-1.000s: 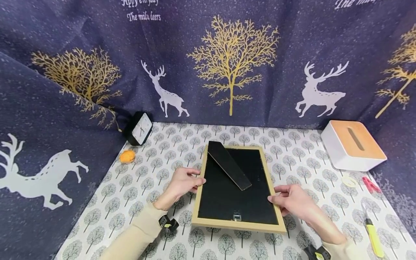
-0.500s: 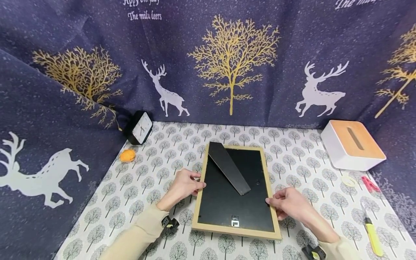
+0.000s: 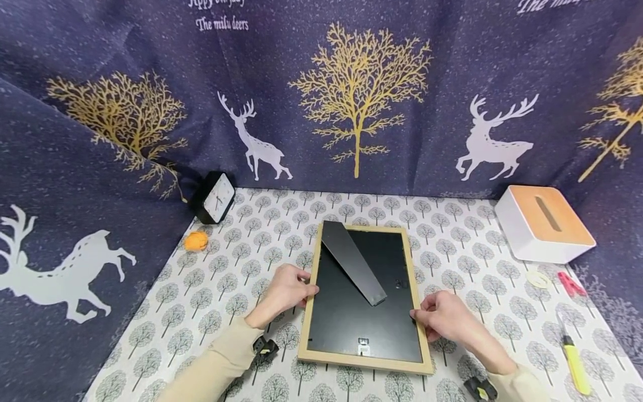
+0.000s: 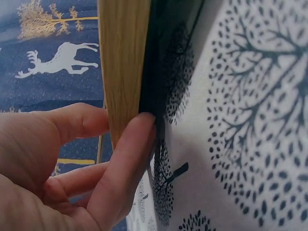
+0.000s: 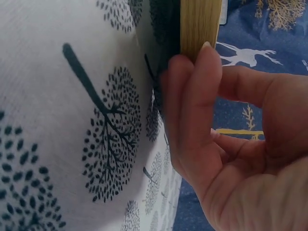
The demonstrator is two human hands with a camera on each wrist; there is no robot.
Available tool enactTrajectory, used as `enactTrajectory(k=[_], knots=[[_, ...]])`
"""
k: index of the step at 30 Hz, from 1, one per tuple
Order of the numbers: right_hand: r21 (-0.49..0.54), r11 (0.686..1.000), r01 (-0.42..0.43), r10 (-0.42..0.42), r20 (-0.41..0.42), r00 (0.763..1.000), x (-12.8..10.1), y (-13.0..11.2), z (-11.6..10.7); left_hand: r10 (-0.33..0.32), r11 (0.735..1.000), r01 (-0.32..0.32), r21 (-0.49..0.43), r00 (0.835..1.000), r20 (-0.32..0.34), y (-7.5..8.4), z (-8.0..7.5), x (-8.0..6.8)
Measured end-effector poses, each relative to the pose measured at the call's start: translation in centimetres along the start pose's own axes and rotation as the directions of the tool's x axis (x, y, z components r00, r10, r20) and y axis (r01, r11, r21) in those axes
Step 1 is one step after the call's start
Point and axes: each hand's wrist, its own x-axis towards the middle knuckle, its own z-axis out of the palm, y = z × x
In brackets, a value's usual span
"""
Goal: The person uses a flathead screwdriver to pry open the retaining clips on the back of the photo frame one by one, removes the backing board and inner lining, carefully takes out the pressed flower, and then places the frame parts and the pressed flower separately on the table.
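Observation:
A picture frame [image 3: 366, 329] lies back side up between my hands, with a pale wood border and a black backing board. A black stand leg [image 3: 354, 262] slants across the backing, and a small metal hanger [image 3: 364, 349] sits near the closer edge. My left hand [image 3: 286, 290] pinches the left border, thumb on top. In the left wrist view, its fingers [image 4: 130, 149] reach under the wooden edge [image 4: 122, 62]. My right hand [image 3: 444, 315] pinches the right border likewise; in the right wrist view its fingers [image 5: 199, 96] curl beneath that side. The frame's front is hidden.
On the left stand a black clock [image 3: 216, 198] and an orange lump [image 3: 196, 241]. Along the right are a white tissue box [image 3: 545, 223] with a wooden lid, a pale ring [image 3: 538, 280], a red item [image 3: 571, 285] and a yellow-handled tool [image 3: 575, 363]. A dark curtain [image 3: 417, 100] hangs behind.
The picture frame's near edge has shifted slightly closer to me and its right corner a little left. My right hand has moved slightly left with it; both hands keep their grip.

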Motion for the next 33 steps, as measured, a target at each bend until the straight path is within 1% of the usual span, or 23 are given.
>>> enactTrajectory(k=[5, 9, 14, 19, 21, 22, 25, 26, 28, 29, 30, 31, 32, 33], knots=[[-0.094, 0.995, -0.02, 0.013, -0.065, 0.998, -0.1, -0.3, 0.3, 0.048, 0.993, -0.044, 0.107, 0.998, -0.034, 0.1, 0.4, 0.0], [-0.183, 0.983, -0.029, 0.011, -0.098, 0.995, 0.0, -0.7, 0.7, 0.046, 0.99, -0.039, 0.136, 0.998, -0.044, -0.1, 0.6, 0.1], [-0.226, 0.972, -0.055, 0.032, -0.102, 0.994, 0.1, -1.0, 0.8, 0.043, 0.986, -0.035, 0.16, 0.998, -0.049, 0.0, 0.8, 0.1], [-0.276, 0.96, -0.05, 0.023, -0.099, 0.995, 0.1, -1.0, 0.7, 0.028, 0.973, -0.017, 0.228, 0.999, -0.043, 0.5, 1.1, 0.1], [-0.29, 0.956, -0.041, 0.013, -0.097, 0.995, 0.2, -0.9, 0.7, 0.043, 0.965, -0.031, 0.261, 0.998, -0.041, 0.5, 1.2, 0.2], [-0.295, 0.955, -0.039, 0.011, -0.095, 0.995, 0.2, -0.9, 0.7, 0.05, 0.965, -0.039, 0.259, 0.998, -0.034, 0.1, 1.3, 0.4], [-0.305, 0.952, -0.032, 0.004, -0.092, 0.996, 0.2, -0.7, 0.8, 0.108, 0.954, -0.094, 0.284, 0.994, -0.033, -1.6, 1.8, 1.5], [-0.304, 0.952, -0.033, 0.006, -0.089, 0.996, 0.2, -0.7, 0.8, 0.116, 0.951, -0.102, 0.291, 0.993, -0.03, -1.7, 1.8, 1.5], [-0.31, 0.95, -0.038, 0.012, -0.086, 0.996, 0.2, -0.7, 0.9, 0.122, 0.952, -0.112, 0.286, 0.992, -0.02, -1.9, 1.8, 1.5], [-0.311, 0.949, -0.039, 0.014, -0.082, 0.997, 0.2, -0.7, 0.9, 0.129, 0.947, -0.118, 0.297, 0.991, -0.017, -1.8, 1.7, 1.3], [-0.313, 0.949, -0.037, 0.012, -0.079, 0.997, 0.3, -0.7, 1.0, 0.114, 0.952, -0.107, 0.286, 0.993, -0.01, -1.4, 1.5, 0.8], [-0.314, 0.949, -0.036, 0.012, -0.078, 0.997, 0.3, -0.7, 1.0, 0.107, 0.955, -0.103, 0.277, 0.994, -0.001, -1.3, 1.3, 0.7], [-0.314, 0.949, -0.034, 0.01, -0.077, 0.997, 0.4, -0.7, 1.1, 0.092, 0.958, -0.092, 0.272, 0.996, 0.011, -0.9, 1.1, 0.3], [-0.312, 0.95, -0.03, 0.007, -0.076, 0.997, 0.4, -0.6, 1.1, 0.087, 0.961, -0.089, 0.262, 0.996, 0.019, -1.1, 0.9, 0.2]])
